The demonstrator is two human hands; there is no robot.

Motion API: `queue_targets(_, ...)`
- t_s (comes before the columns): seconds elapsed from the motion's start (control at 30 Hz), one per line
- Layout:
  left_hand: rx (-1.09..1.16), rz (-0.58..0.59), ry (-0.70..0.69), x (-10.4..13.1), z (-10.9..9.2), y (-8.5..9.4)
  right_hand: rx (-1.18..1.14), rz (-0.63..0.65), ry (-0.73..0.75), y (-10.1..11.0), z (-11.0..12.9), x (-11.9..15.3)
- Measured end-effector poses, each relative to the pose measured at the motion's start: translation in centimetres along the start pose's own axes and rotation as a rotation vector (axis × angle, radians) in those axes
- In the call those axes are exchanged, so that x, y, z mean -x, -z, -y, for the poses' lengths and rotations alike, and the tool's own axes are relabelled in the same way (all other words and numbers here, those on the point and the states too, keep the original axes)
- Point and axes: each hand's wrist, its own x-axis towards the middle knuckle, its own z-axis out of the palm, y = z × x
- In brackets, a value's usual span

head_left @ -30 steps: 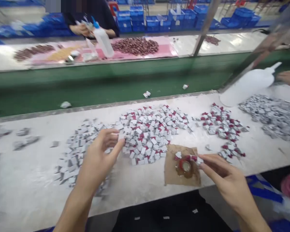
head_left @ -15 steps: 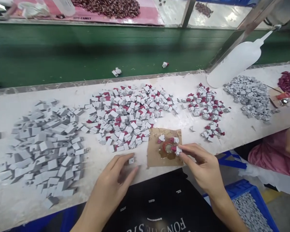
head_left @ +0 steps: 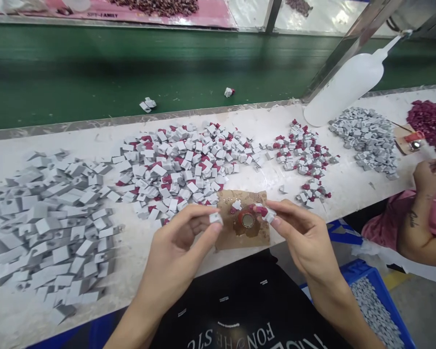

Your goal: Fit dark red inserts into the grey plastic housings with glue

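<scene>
My left hand (head_left: 189,247) pinches a small grey plastic block (head_left: 215,218) between thumb and forefinger, raised beside the cardboard. In my right hand (head_left: 301,232) is a small white-and-maroon plastic piece (head_left: 266,213), gripped at the fingertips. Below and between the hands lies a brown cardboard square (head_left: 227,241) with a wet stain. On it sits a round orange-red cap (head_left: 247,220) with a pale centre. Another white-and-maroon piece (head_left: 236,206) rests on the cardboard behind the cap.
Grey blocks (head_left: 65,232) are heaped at left, white-and-maroon pieces (head_left: 178,165) in the middle and a smaller pile (head_left: 305,150) to the right. A white squeeze bottle (head_left: 345,89) leans by a metal post. Behind runs a green belt (head_left: 112,68). A co-worker's arm (head_left: 421,223) is at right.
My left hand has picked the grey block up off the table and moved right with it. My right hand still holds its piece near the cap. The co-worker's arm has come further into view.
</scene>
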Motion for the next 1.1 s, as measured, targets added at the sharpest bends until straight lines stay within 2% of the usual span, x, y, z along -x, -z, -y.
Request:
queue_targets(0.13, 0.199, 0.184, -0.021, -2.6, -1.9, -2.0, -0.228, 0.040, -0.073, -1.3, 1.2, -1.1)
queue_targets(0.27, 0.262, 0.265, -0.010, -3.5, -2.4, -3.1, -0.272, 0.050, -0.082, -2.0, 1.5, -1.5)
queue_targets(0.47, 0.317, 0.292, -0.001, -3.4, -1.8, -3.3, -0.236, 0.006, -0.079, -1.9, 1.1, -1.4)
queue_targets(0.63, 0.292, 0.305, -0.002, -3.5, -1.4, -3.3, -0.098, 0.043, -0.019, -1.7, 1.2, -1.4)
queue_targets(0.83, 0.125, 0.288, -0.126, -3.7, -1.7, -2.2, -0.024, 0.125, 0.005, -1.9, 2.2, -2.1)
queue_targets(0.9, 0.037, 0.258, -0.156, -4.4, -2.4, -1.3, -0.003, 0.196, -0.006, -2.1, 3.0, -3.5)
queue_targets(0.97, -0.053, 0.210, -0.161, -5.8, -3.2, 0.0, 0.072, 0.326, -0.009, -2.5, 3.8, -6.5)
queue_targets(1.03, -0.159, 0.128, -0.162, -7.6, -4.1, 1.4, 0.229, 0.406, 0.028, -3.6, 4.5, -11.0)
queue_targets(1.07, -0.212, 0.063, -0.170, -8.7, -4.4, 2.1, 0.336, 0.401, 0.061, -4.5, 4.7, -13.8)
queue_targets(1.1, -0.259, -0.013, -0.182, -9.9, -4.8, 2.7, 0.450, 0.343, 0.104, -5.7, 4.7, -16.7)
